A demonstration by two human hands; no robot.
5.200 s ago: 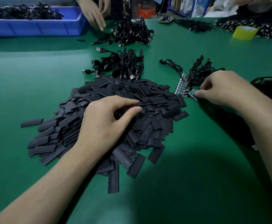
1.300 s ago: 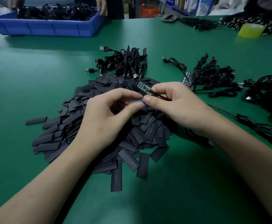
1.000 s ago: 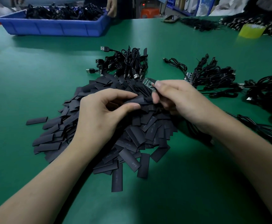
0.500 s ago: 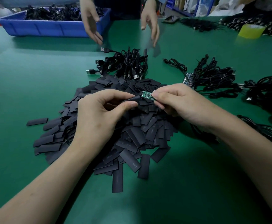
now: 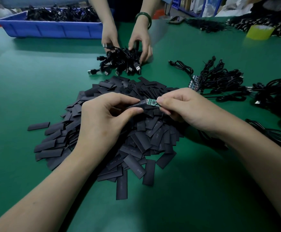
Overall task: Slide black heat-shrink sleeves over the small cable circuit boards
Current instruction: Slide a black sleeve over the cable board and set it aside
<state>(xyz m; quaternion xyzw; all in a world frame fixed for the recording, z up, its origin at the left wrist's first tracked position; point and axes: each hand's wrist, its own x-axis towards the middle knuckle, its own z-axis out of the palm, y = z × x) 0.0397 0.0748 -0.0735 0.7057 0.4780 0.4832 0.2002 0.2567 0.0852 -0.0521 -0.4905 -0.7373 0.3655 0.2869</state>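
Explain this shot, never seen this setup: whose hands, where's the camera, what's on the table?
No robot here: a person works bare-handed, filmed by one camera worn on their head, looking down. Their left hand pinches a black heat-shrink sleeve; their right hand pinches a small green circuit board, its end at the sleeve's mouth. Below lies a pile of loose sleeves on the green table. Cable bundles lie to the right. Across the table another person's hands hold USB cables.
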